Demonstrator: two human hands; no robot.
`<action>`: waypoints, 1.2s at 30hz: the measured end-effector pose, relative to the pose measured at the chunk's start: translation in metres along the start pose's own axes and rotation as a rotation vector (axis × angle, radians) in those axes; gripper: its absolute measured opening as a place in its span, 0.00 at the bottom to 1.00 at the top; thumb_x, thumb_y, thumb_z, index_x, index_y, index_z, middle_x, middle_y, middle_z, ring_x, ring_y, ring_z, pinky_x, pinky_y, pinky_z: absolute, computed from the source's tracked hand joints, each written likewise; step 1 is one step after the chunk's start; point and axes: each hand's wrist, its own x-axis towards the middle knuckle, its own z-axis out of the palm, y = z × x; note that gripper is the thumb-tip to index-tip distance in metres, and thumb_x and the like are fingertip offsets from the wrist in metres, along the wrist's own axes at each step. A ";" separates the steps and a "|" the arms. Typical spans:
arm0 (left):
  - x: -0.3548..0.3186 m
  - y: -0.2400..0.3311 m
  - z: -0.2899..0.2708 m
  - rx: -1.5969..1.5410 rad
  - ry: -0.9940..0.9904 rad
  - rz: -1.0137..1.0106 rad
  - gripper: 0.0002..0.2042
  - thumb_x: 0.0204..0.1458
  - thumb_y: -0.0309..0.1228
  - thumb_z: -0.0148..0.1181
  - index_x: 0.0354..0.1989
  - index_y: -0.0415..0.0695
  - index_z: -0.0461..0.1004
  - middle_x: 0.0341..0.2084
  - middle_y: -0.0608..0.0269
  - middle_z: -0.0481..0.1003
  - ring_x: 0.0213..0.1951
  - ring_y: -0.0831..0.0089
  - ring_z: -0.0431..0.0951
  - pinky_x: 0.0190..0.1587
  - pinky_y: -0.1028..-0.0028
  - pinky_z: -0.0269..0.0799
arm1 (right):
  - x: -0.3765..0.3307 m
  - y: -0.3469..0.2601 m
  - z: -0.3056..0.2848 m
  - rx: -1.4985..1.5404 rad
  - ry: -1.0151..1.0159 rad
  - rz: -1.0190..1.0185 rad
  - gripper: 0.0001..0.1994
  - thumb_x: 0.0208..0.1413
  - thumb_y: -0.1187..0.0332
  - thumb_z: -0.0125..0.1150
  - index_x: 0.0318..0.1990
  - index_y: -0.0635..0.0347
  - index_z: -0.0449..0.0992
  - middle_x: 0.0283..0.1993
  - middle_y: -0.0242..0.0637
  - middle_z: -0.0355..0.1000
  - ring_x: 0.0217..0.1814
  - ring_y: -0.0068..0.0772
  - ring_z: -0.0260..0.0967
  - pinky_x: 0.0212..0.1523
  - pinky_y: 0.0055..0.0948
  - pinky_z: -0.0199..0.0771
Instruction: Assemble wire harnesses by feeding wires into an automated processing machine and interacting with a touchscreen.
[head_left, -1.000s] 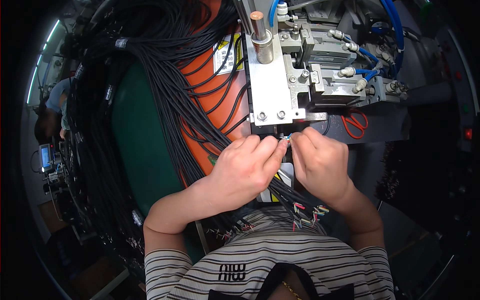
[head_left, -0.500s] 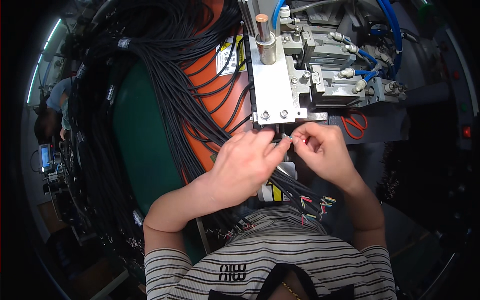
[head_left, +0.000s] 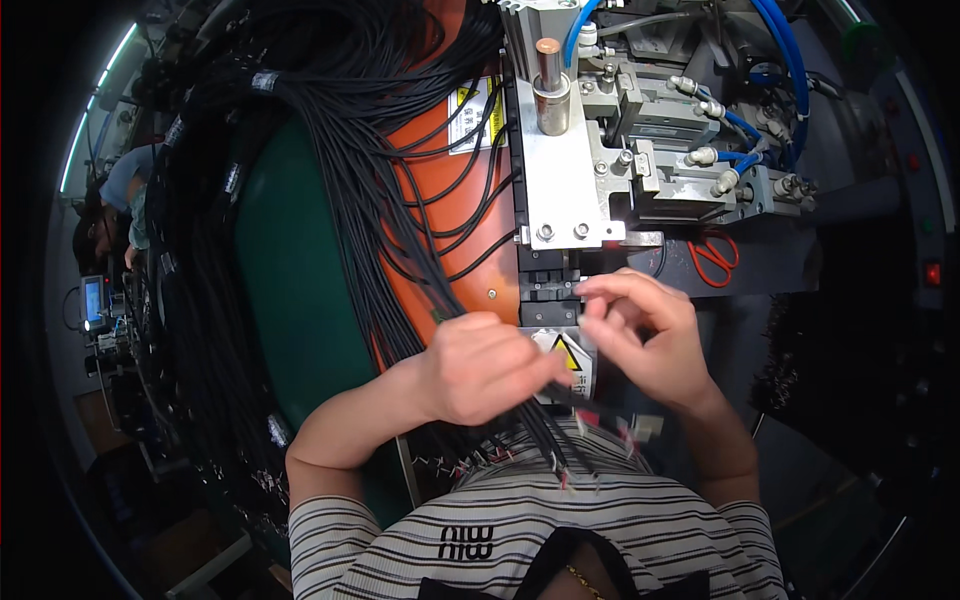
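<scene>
My left hand (head_left: 485, 368) is closed around several black cables (head_left: 540, 440), below the machine's slotted black fixture (head_left: 548, 292). Their stripped ends, with thin coloured wires (head_left: 567, 478), hang out toward my striped shirt; some of these ends are smeared by motion. To the right of the fixture is my right hand (head_left: 648, 335), thumb and forefinger apart, with nothing visible between them. Its forefinger tip is close to the fixture's right edge. Above both hands stands a bright metal plate (head_left: 562, 185) with bolts and an upright post (head_left: 551, 95).
A thick bundle of black cables (head_left: 350, 190) runs over an orange surface (head_left: 480, 285) and a green board (head_left: 280, 270). Pneumatic cylinders (head_left: 675, 125) with blue hoses (head_left: 795, 60) sit right of the plate. Red-handled scissors (head_left: 712, 262) lie nearby. Another person (head_left: 125, 190) is at far left.
My left hand has come down toward me with cables, away from the fixture, which now shows uncovered. My right thumb and forefinger have parted from the small coloured wires they pinched.
</scene>
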 end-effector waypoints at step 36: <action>0.022 0.002 0.010 -0.611 0.245 -0.775 0.09 0.45 0.18 0.68 0.35 0.36 0.77 0.22 0.64 0.79 0.25 0.83 0.78 0.27 0.82 0.70 | 0.004 0.022 0.004 0.850 0.029 0.298 0.13 0.67 0.67 0.48 0.51 0.69 0.70 0.36 0.41 0.73 0.19 0.20 0.65 0.19 0.16 0.61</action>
